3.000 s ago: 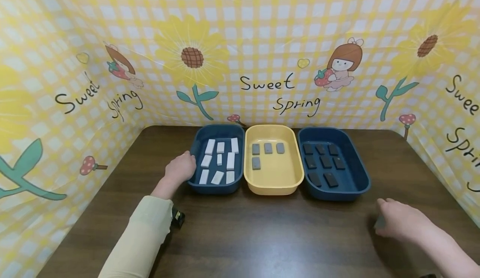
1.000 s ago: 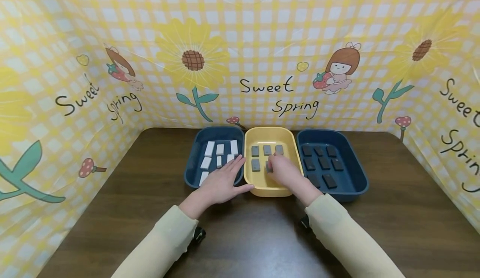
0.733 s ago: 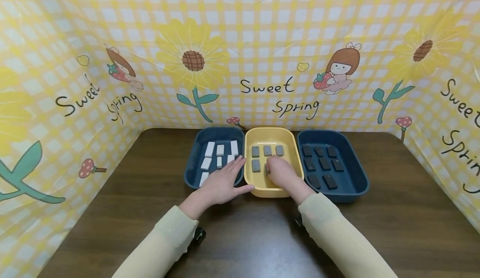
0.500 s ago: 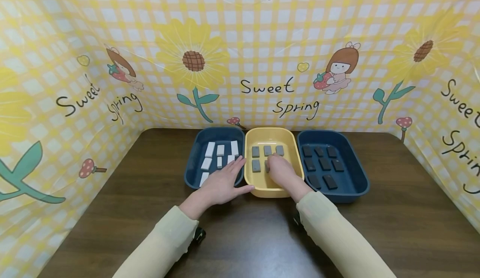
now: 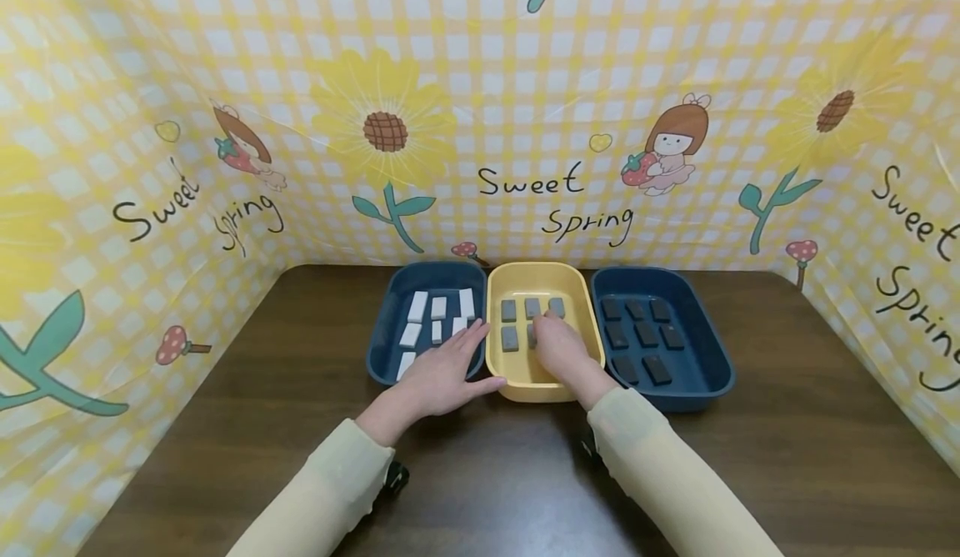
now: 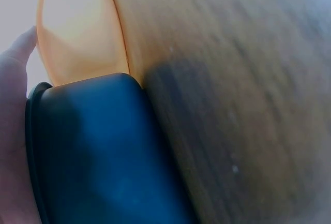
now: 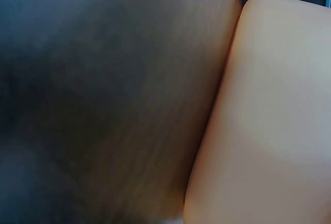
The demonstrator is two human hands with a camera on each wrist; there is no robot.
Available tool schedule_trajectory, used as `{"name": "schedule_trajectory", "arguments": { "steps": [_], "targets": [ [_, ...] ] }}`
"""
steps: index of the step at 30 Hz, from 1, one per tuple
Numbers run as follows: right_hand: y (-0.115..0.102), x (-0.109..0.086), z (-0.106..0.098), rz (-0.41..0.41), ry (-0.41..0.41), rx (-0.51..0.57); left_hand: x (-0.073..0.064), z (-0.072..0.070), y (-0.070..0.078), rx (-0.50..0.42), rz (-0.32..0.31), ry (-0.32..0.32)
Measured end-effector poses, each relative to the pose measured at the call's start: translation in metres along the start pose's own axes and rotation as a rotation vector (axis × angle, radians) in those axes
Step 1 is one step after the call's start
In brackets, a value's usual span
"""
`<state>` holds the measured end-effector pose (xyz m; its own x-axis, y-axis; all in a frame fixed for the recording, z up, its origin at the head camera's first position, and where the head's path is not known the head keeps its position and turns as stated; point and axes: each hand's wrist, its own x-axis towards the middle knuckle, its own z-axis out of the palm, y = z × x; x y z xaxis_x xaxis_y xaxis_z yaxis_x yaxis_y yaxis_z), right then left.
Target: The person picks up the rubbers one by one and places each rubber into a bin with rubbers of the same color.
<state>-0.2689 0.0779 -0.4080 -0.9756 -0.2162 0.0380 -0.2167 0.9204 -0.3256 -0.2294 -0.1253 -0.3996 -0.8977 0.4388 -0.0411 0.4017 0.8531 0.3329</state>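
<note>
In the head view, my right hand (image 5: pixel 562 350) reaches into the yellow bin (image 5: pixel 525 383), fingers curled at a small grey block (image 5: pixel 532 336) that they mostly cover. That block stands beside another grey block (image 5: pixel 510 339), in front of a row of three more. My left hand (image 5: pixel 444 380) lies with fingers extended over the right front of the left blue bin (image 5: pixel 381 344), thumb against the yellow bin's front rim. It covers some of the white blocks (image 5: pixel 417 307). The left wrist view catches part of the left hand (image 6: pixel 13 131) along the bins; in the right wrist view no hand shows.
A second blue bin (image 5: pixel 712 373) with several dark blocks (image 5: pixel 647 333) adjoins the yellow one on the right. All three bins stand in a row near the back of a brown wooden table (image 5: pixel 517 490). A checked, flower-printed cloth (image 5: pixel 480 107) rises behind and at both sides.
Three seconds ago my right hand held a grey block at the table's right; it came over into the yellow bin. The left hand shifted right from the left bin's outer rim. Lately both barely move.
</note>
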Motion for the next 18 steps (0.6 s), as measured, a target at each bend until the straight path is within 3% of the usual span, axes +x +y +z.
{"name": "schedule_trajectory", "arguments": {
  "steps": [10,14,18],
  "targets": [
    [-0.01,-0.013,-0.016,-0.008,0.047,0.003,0.0,-0.001,0.0,0.013,-0.009,-0.007],
    [-0.013,-0.028,-0.036,-0.013,0.056,0.0,0.002,-0.003,0.001,0.012,-0.004,0.005],
    [0.0,-0.05,-0.051,-0.088,0.11,-0.06,-0.001,-0.006,0.002,0.026,0.012,0.007]
  ]
}}
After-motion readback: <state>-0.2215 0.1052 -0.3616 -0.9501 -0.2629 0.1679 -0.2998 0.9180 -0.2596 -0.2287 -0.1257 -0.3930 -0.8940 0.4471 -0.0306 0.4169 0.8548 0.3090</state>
